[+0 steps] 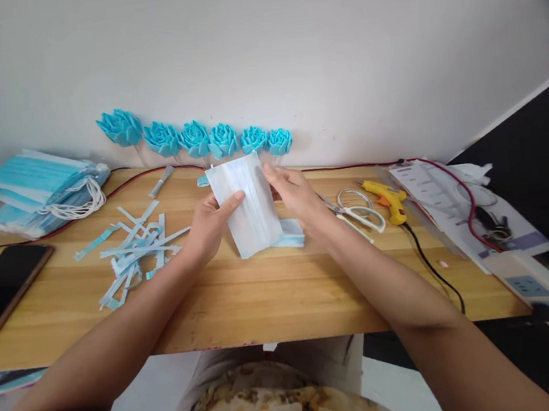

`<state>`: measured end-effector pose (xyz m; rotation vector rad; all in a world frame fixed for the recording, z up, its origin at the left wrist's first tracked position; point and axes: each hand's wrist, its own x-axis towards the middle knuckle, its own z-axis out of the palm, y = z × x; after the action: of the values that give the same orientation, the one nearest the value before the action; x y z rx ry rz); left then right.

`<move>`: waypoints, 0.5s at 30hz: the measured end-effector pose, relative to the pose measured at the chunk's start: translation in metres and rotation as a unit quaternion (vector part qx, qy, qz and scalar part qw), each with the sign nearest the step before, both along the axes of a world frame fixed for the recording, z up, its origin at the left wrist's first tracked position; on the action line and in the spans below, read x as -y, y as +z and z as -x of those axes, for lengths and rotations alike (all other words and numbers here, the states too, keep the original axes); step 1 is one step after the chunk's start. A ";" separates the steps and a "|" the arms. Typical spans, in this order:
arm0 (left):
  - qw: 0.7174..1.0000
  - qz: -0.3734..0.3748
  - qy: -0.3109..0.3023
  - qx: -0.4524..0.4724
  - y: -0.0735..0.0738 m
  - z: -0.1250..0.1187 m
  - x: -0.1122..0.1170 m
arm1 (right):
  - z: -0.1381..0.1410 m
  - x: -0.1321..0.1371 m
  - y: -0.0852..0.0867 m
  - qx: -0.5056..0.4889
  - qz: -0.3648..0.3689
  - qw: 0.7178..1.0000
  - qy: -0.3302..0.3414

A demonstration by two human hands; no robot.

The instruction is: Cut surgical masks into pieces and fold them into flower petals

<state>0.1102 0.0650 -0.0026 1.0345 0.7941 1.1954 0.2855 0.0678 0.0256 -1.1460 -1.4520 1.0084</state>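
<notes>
A white face mask (251, 211) with pale blue pleats is held up above the middle of the table. My left hand (209, 223) grips its left side, the thumb lying across the front. At the upper right edge, my right hand (292, 190) has its fingers closed on the mask; its fingertips are partly hidden. Beneath and behind it lies a small stack of blue mask pieces (291, 233), partly covered. Left of my left hand is a loose pile of cut blue and white strips (134, 249).
Several blue flowers (161, 139) on thin stems lean along the wall. Bagged face masks (42, 184) lie at the left, near a phone (7, 291). To the right are scissors (363, 214), a yellow glue gun (388, 201), papers (433, 196) and a power strip (539, 286).
</notes>
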 end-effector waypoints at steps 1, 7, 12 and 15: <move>1.000 0.000 -0.012 -0.004 -0.001 0.000 0.001 | 0.001 0.001 -0.001 0.020 -0.032 0.999 -0.018; 0.999 -0.015 -0.012 -0.032 -0.007 0.001 -0.001 | 0.004 0.008 0.003 0.100 -0.141 0.977 -0.121; 1.000 -0.018 0.016 -0.004 -0.007 0.002 -0.004 | 0.005 0.011 0.006 0.136 -0.179 0.962 -0.155; 0.999 0.011 0.013 0.029 -0.002 0.001 -0.006 | 0.004 0.009 0.004 0.150 -0.180 0.960 -0.155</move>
<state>0.1090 0.0708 -0.0050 0.9692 0.7768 1.2312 0.2816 0.0584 0.0297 -1.2396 -1.5500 0.3418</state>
